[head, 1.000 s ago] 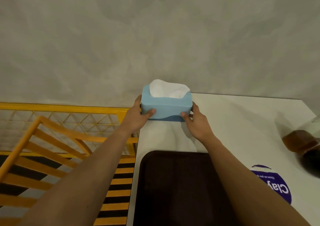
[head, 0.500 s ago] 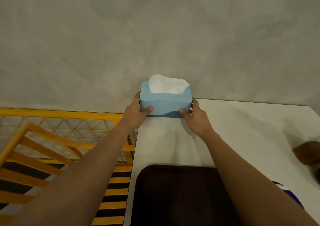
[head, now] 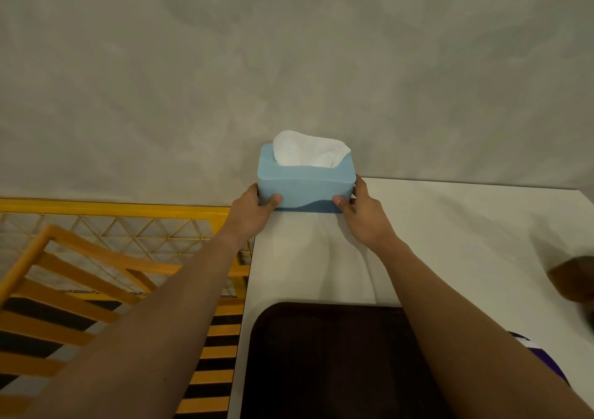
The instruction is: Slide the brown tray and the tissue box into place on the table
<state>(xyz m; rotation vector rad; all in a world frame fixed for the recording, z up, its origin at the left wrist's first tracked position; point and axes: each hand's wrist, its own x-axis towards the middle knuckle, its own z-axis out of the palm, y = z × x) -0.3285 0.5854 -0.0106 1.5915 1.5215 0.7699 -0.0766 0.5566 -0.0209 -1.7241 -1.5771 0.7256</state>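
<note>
Two hands bracket the tissue box (head: 305,187) at the centre of the frame: the left hand (head: 254,206) wraps its left end, thumb on the front face, and the right hand (head: 360,213) does the same at the right end, so both are clamped on the box with it pinched between them. White tissue (head: 308,150) billows from the top opening. Sitting on the white table (head: 450,226), the box is at the table's far left corner, close to the grey wall (head: 289,65) that fills the upper frame; whether its back touches the wall cannot be told. Below it, at bottom centre, the brown tray (head: 321,354) lies flat on the table near the left edge, partly covered by the forearms and well apart from the box. A purple sticker (head: 543,354) peeks out at lower right, a blurred brown object (head: 572,277) sits at the right edge, and a yellow railing (head: 112,213) runs across the left. By the look of it the box is at or nearly at its spot; releasing it is what remains, and the tray already seems settled, though its intended place is not shown.
</note>
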